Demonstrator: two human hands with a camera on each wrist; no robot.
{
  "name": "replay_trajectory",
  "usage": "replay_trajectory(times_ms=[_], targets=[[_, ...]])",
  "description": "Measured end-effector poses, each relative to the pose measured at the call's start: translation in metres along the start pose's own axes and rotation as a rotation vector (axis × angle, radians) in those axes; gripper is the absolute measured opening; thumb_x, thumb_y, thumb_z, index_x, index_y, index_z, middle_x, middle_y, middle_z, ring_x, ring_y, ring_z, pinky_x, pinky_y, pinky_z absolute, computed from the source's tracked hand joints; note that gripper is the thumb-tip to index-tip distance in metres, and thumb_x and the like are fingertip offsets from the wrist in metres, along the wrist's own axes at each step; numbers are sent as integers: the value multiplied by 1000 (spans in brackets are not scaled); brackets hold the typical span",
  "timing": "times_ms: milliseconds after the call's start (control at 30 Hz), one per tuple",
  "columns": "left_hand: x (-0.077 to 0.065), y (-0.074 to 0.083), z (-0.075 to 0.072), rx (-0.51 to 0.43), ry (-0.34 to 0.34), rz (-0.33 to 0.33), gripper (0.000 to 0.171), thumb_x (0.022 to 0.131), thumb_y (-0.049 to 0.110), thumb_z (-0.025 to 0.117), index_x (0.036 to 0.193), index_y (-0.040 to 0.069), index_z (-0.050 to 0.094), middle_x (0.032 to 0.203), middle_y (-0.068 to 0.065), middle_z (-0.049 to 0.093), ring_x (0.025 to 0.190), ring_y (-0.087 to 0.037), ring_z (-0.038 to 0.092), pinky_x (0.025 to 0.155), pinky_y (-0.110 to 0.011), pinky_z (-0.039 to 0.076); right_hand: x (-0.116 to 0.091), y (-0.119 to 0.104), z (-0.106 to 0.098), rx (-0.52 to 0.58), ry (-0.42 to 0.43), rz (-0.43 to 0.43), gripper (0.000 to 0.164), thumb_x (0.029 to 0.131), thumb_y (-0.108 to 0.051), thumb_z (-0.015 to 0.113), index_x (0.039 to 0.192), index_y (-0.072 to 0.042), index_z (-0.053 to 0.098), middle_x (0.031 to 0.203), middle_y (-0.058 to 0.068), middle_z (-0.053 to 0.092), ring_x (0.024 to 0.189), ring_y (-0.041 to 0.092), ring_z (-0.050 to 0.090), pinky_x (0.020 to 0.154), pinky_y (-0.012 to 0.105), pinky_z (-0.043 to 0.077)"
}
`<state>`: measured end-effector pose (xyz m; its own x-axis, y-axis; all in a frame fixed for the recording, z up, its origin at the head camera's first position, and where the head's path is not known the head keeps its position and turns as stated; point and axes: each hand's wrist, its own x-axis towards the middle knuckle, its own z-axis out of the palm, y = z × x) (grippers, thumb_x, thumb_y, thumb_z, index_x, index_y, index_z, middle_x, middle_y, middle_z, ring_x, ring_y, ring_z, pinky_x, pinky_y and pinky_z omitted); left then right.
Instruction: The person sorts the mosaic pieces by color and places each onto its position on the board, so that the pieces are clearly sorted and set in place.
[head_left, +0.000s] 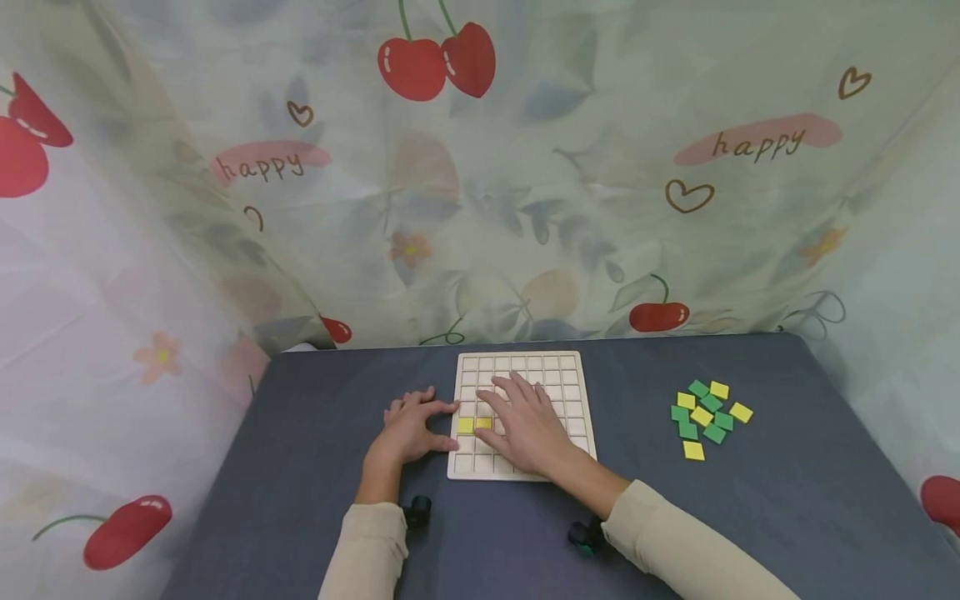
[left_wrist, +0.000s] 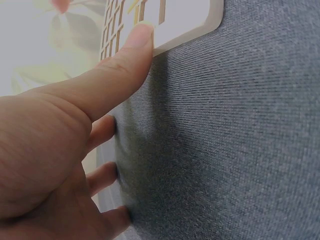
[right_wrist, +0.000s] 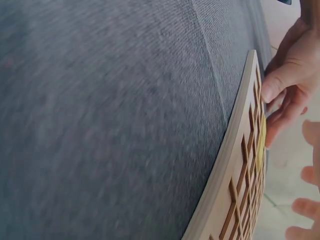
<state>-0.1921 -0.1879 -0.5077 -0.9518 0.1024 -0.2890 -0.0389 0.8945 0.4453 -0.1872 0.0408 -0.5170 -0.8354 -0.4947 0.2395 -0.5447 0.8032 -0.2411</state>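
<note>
A light wooden grid board (head_left: 517,355) lies on the table with two yellow square tiles, one (head_left: 465,426) in the left column and another (head_left: 483,423) in the cell beside it. At the board's left edge is my left hand (head_left: 408,429); its thumb (left_wrist: 137,37) touches the rim in the left wrist view, and its other fingers rest on the cloth. My right hand (head_left: 528,425) is over the board's middle with fingers spread, its thumb beside the second yellow tile. Part of the grid is hidden beneath it. In the right wrist view, the right fingers (right_wrist: 305,205) appear raised above the board.
Loose green and yellow tiles (head_left: 701,415) lie scattered on the right side of the dark grey table (head_left: 330,417). A printed cloth curtain (head_left: 480,208) hangs behind the table and at both sides. Dark wrist devices (head_left: 417,511) sit at both cuffs.
</note>
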Motion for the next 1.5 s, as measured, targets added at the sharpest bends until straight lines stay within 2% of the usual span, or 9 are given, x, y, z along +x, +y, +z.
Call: replay_trajectory(times_ms=[200,400,500,833,1500], targets=[[-1,1,0,-6,-1,-6,71,77,42,88,142,34,61,168,-10,33,154,-46,23,122,-73,13,-8,8,-4,-14,-62,7,68,98,-66,51,155,-31,43,167,10,33,157,41,25,120,70,25],[0,1,0,-10,4,-1,71,77,43,88,142,33,62,168,-10,33,154,-46,23,123,-72,12,-18,18,-6,-23,-86,42,80,96,-70,48,162,-29,29,171,14,20,157,46,18,120,72,21],[0,1,0,-14,7,-2,71,76,42,88,142,34,62,168,-9,33,154,-46,22,123,-72,12,-22,25,-4,-34,-91,53,83,95,-72,48,163,-29,27,172,14,17,158,46,16,121,73,19],[0,0,2,-23,12,-11,72,76,41,89,142,32,62,168,-8,33,155,-45,21,123,-71,12,-35,49,-7,-51,-104,85,84,95,-73,48,162,-27,29,173,13,16,159,44,15,123,72,11],[0,1,1,-15,6,-13,72,77,41,88,143,34,61,169,-8,31,156,-44,20,123,-71,12,-62,96,-24,-55,-96,201,87,93,-70,55,162,-23,30,171,17,18,157,47,15,121,75,9]])
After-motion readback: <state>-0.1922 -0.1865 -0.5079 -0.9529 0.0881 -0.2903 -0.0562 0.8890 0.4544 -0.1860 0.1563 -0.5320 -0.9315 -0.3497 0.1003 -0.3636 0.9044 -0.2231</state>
